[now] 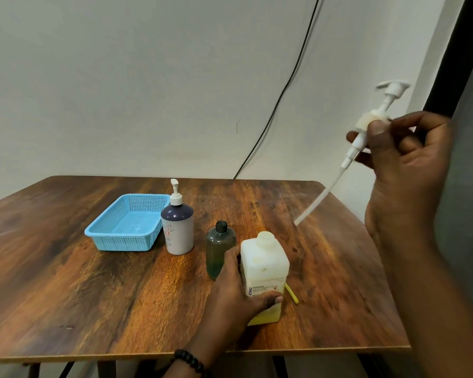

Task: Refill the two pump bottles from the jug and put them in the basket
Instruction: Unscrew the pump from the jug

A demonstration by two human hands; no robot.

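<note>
Left hand point(231, 290) wrapped around the near-left side of the white square jug point(264, 271), thumb across its label, steadying it upright on the bench point(93, 282). Jug mouth open, no cap or pump fitted; yellow liquid shows only low in the base.

Right hand point(404, 159) raised well above the bench's right edge, fingers pinched on the collar of a white pump assembly point(366, 137), head up and dip tube slanting down-left toward the bench. The assembly is blurred.

Small dark translucent bottle point(219, 251) stands just left of the jug, neck open, a little green liquid at the bottom. White pump bottle with dark shoulder point(177, 227) stands further left, pump in place, close beside the blue mesh basket point(126, 225), which holds nothing. A yellow strip point(291, 293) lies near the jug's right base.

Risks, as judged:
- Dip tube likely wet; may drip on the bench while held out.
- Small bottle's neck is narrow against the jug's wide mouth, so a fast pour could overshoot and spill.
- Small bottle sits almost against the left hand's fingers; tilting the jug could knock it over.
- Little liquid visible in the jug; may not fill both bottles.

Writing: jug label shows "CHG" sideways at its left edge; smaller print unreadable. White bottle carries dots and a small red mark, not legible.
</note>
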